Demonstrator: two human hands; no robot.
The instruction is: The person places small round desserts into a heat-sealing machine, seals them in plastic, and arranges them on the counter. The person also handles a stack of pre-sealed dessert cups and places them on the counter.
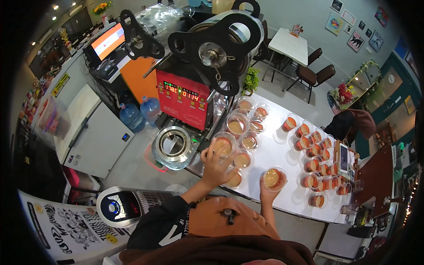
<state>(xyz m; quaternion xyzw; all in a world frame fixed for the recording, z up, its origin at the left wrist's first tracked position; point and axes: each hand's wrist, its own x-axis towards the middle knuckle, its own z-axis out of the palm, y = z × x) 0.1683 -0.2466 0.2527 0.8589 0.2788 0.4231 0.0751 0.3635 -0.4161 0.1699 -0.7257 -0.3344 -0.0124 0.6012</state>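
L hand [215,164] gripped an unsealed cup [224,145] by the sealer's ring [173,143]; R hand [268,191] clasped another cup [274,178]. Approx. ten open cups [244,128] remained; sealed batch [319,164] looked larger.

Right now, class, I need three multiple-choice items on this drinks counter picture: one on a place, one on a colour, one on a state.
1. Where is the sealing machine's ring?
A. left of the left hand
B. behind the tablet
C. on the dining table

2. What colour is the machine's front panel?
A. green
B. red
C. white

3. How is the right hand placed?
A. flat on the counter, away from any cup
B. raised in the air
C. at a filled cup

Answers:
1 A, the ring sits at the counter's left end beside that hand.
2 B, the panel under the rollers is red.
3 C, the fingers meet the cup's near side.
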